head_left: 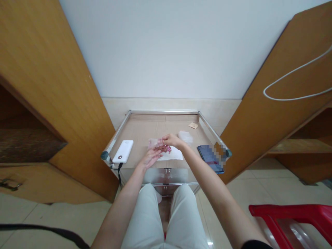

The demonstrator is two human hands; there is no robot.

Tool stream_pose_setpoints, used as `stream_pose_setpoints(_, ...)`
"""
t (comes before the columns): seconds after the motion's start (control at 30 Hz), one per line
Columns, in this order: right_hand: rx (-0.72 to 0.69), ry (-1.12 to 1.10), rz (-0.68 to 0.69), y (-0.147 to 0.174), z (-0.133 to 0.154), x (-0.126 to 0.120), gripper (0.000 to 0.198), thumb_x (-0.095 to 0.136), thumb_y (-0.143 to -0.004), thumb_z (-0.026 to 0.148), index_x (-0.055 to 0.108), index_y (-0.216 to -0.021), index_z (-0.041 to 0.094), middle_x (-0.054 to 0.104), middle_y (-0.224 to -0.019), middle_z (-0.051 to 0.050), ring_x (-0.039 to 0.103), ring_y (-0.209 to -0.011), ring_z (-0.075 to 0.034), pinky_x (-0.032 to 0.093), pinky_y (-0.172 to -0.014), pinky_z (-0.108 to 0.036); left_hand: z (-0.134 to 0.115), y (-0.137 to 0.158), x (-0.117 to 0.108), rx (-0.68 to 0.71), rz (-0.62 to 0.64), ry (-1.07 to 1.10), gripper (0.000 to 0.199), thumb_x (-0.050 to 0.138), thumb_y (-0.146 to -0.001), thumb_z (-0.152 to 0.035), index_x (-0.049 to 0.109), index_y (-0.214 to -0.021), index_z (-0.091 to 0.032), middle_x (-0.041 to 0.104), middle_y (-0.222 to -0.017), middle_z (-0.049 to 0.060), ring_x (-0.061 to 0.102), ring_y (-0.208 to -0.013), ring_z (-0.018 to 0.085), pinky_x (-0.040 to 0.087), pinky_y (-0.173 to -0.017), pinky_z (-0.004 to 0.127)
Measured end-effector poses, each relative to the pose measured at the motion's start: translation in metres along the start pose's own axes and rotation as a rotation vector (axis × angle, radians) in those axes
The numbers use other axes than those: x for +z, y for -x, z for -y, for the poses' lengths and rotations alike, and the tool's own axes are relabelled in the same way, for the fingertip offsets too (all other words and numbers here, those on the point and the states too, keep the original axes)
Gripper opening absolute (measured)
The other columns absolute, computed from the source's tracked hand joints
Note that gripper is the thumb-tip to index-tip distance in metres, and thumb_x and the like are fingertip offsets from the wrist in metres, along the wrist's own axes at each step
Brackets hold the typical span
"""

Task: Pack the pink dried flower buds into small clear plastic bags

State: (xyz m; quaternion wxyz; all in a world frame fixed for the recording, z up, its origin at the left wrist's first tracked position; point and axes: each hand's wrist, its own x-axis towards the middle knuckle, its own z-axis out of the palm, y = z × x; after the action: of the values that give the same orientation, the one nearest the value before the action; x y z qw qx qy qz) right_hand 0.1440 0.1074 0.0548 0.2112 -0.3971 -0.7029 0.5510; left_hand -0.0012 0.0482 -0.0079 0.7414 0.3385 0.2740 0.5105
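My left hand (150, 157) reaches in from the near left, its fingers curved around part of a cluster of small pink-red beads (167, 149). The beads are too small to make out singly, and some lie over a white sheet (171, 155). Just above those fingers, my right hand (169, 140) pinches the edge of a small clear plastic bag (153, 143). This bag stretches left from the pinch, over the left fingers; whether anything is inside I cannot tell. Beyond the right wrist lies a stack of clear plastic bags (185, 137).
The small table (140, 126) has a raised metal rim. A white power bank (123, 151) with a black strap sits on its left, a phone (209, 157) on its right, a tan card (193, 125) farther back. Wooden cabinets flank it; a red stool (290, 211) stands lower right.
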Motion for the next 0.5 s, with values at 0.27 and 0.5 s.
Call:
stream_pose_setpoints(0.27, 0.028, -0.072, 0.059, 0.005, -0.007, 0.004, 0.036, 0.063, -0.061, 0.043, 0.063, -0.077, 0.011, 0.056, -0.047, 0.001, 0.044, -0.036, -0.004, 0.032, -0.033, -0.015, -0.001, -0.008, 0.003, 0.174, -0.018, 0.130, 0.048, 0.066, -0.060, -0.010, 0.052, -0.104, -0.024, 0.058, -0.105, 0.002, 0.055, -0.093, 0.014, 0.038, -0.088, 0.033)
stream_pose_setpoints(0.5, 0.062, -0.097, 0.047, 0.005, -0.012, 0.005, 0.033, 0.063, -0.063, 0.041, 0.064, -0.081, 0.014, 0.059, -0.053, 0.001, 0.046, -0.038, -0.004, 0.035, -0.035, -0.014, 0.000, -0.010, 0.004, 0.218, -0.072, 0.083, 0.028, 0.063, -0.062, -0.011, 0.059, -0.089, -0.018, 0.063, -0.090, 0.003, 0.057, -0.084, 0.013, 0.040, -0.083, 0.030)
